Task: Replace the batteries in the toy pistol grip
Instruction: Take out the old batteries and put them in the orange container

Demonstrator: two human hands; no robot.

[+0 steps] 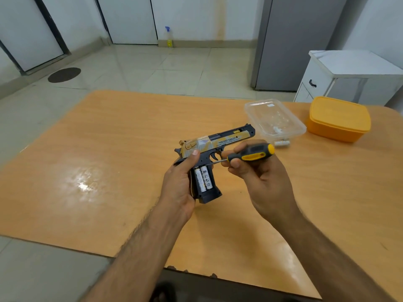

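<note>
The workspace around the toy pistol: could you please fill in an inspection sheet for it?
Surface: wooden table, glare patch left of the hands.
Job's things: toy pistol with grip open, two white batteries seated; loose batteries beside the clear container.
Clutter: yellow lidded box.
Grippers: left hand grips the pistol; right hand holds the screwdriver, tip at the grip.
Cables: nothing seen.
Surroundings: tiled floor, white cabinet, spray bottle by the wall.
</note>
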